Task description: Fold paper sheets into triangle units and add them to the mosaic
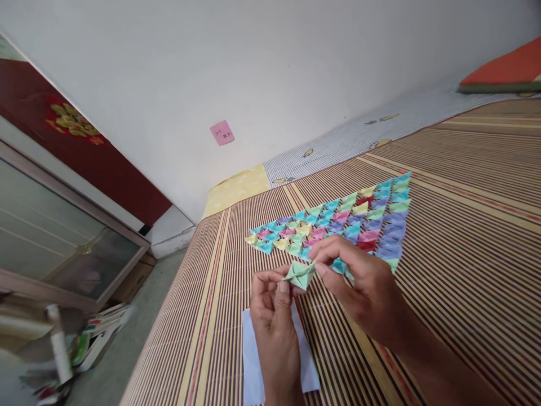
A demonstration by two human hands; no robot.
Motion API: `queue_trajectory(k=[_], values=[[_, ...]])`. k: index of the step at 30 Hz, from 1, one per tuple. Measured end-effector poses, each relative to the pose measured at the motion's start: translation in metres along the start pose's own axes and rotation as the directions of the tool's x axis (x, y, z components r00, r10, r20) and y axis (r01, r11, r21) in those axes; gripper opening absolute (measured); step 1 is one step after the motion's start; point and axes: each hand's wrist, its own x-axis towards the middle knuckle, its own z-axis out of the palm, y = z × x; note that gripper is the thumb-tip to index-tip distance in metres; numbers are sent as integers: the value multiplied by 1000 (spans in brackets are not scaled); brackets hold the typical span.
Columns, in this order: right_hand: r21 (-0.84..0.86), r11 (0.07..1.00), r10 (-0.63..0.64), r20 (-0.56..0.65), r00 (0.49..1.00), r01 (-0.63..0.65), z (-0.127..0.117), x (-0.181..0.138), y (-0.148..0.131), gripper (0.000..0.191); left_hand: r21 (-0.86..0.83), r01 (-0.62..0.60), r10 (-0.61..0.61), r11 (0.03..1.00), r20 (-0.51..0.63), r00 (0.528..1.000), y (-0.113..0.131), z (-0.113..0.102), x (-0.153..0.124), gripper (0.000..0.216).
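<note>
Between both hands is a small pale green folded paper piece [301, 275], with crossing creases on its face. My left hand [274, 316] pinches its left corner between thumb and fingers. At its right corner, the thumb and forefinger of my right hand [359, 282] grip the paper. Beyond the hands, many folded paper pieces [338, 217] in blue, green, pink, yellow, purple and red lie in rows on the striped mat [220, 338]. My right hand covers part of these rows. Under my left wrist is a light blue stack of paper [252, 361], partly hidden.
A white wall with a pink note [222, 133] rises behind the mat. Patterned bedding [321, 152] runs along the wall, and an orange folded cloth [502, 67] lies at the far right. Left of the bed edge are the grey floor [139, 316] and a glazed door [63, 225].
</note>
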Motion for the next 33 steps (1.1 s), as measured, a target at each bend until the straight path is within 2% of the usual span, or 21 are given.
queue_trajectory(k=[2,4,7,9,12,16,20,24,27,29,33], values=[[-2,1000,12,-22,1000,-12,-2,1,1,14,-12,-8,8,1000,3,1000,-1,-1,0,13],[0,1000,18,4,1000,-18,-3,1,1,14,9,-30,29,1000,6,1000,-2,-1,0,12],[-33,999,-12,34,999,13,-5,1,2,10,127,-83,85,988,-5,996,-1,0,0,12],[-89,994,-54,42,998,57,-5,1,2,8,235,-122,129,964,-13,992,-1,1,0,12],[-173,977,-106,104,989,124,-1,-1,3,15,359,-180,191,916,5,982,-1,3,0,12],[-337,927,-116,164,980,166,4,-3,6,17,437,-234,237,869,47,970,-5,2,-1,10],[-512,837,-77,241,967,194,5,-5,10,18,456,-240,255,857,30,967,-6,5,-1,9],[-590,786,-54,234,971,186,5,-7,13,15,361,-166,184,918,-15,983,-4,12,-3,11],[-570,800,-71,222,973,188,6,-8,13,15,223,-6,9,975,-11,1000,-6,14,-2,32],[-560,806,-76,221,972,190,7,-9,14,16,143,97,-98,985,4,995,-8,14,-1,40],[-554,815,-37,242,970,169,12,-10,20,13,63,141,-138,988,-48,989,-14,10,2,39]])
